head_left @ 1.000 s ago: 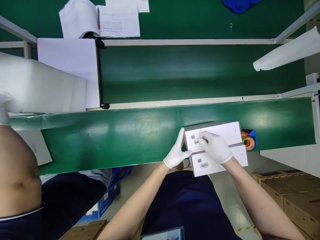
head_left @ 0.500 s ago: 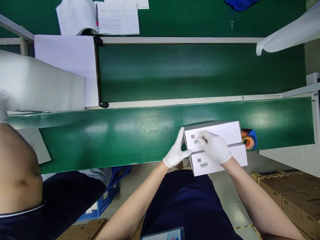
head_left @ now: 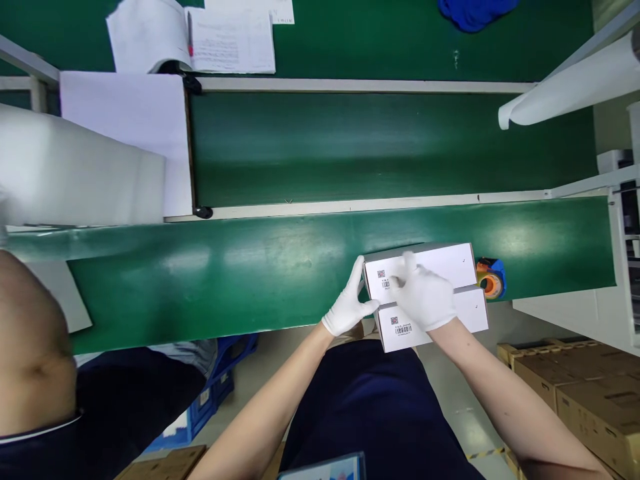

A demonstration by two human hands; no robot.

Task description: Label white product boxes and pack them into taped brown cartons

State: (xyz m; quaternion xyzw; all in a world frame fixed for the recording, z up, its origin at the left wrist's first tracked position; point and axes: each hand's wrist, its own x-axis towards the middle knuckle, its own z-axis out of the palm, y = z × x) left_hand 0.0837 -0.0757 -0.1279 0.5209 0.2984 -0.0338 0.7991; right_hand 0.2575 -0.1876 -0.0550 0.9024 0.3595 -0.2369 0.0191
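Two white cardboard boxes lie side by side at the bench's front edge. The far box (head_left: pixel 445 267) and the near box (head_left: pixel 463 312) each carry a printed code label at the left and a small tick mark at the right. My left hand (head_left: pixel 349 303), in a white glove, grips the left end of the far box between thumb and fingers. Over the boxes is my gloved right hand (head_left: pixel 425 297), a finger stretched out and the thumb apart from it. It partly covers the far box's label; nothing shows in it.
A tape dispenser (head_left: pixel 491 279) with orange tape stands right of the boxes. At the left a co-worker's arm (head_left: pixel 35 340) is beside white foam sheeting (head_left: pixel 85 167). Papers (head_left: pixel 230 40) lie on the upper shelf. Brown cartons (head_left: pixel 600 400) are stacked at lower right.
My right hand's fingers have lifted and spread from the far box's label, where they were bunched together. My left hand keeps its grip. The whole view has shifted slightly.
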